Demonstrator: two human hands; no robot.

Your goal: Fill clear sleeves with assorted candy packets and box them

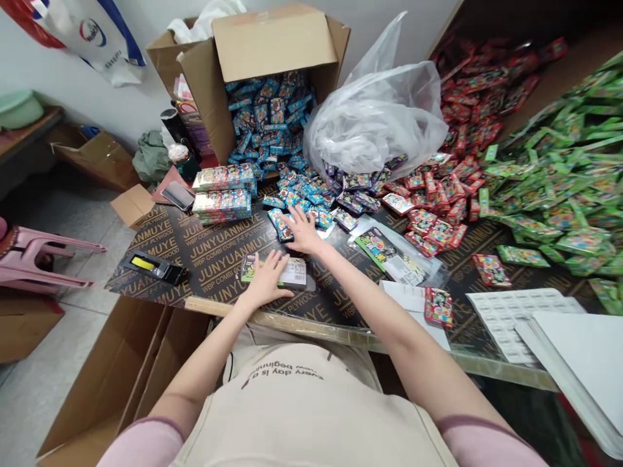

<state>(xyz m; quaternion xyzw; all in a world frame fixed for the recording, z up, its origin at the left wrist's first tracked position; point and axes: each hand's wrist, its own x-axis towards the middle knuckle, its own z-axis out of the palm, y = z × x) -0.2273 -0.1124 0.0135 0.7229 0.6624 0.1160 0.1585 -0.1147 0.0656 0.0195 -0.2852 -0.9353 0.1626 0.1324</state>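
My left hand [267, 277] lies with fingers spread over a flat printed packet [296, 272] near the table's front edge, covering part of it. My right hand [302, 232] reaches further back, its fingers apart beside a small blue packet [279, 225]; whether they touch it I cannot make out. Loose blue packets [296, 188] lie behind that hand, with purple packets [357, 201] to their right. Left of the hands stand stacked bundles of small boxes [222, 205]. A clear bag with a printed card [389, 253] lies to the right.
A carton [202, 97] full of blue packets stands at the back, beside a crumpled plastic bag [374, 123]. Heaps of red packets [448, 188] and green packets [559, 194] cover the right side. A tape dispenser [153, 267], phone [178, 195] and label sheets [511, 318] lie around.
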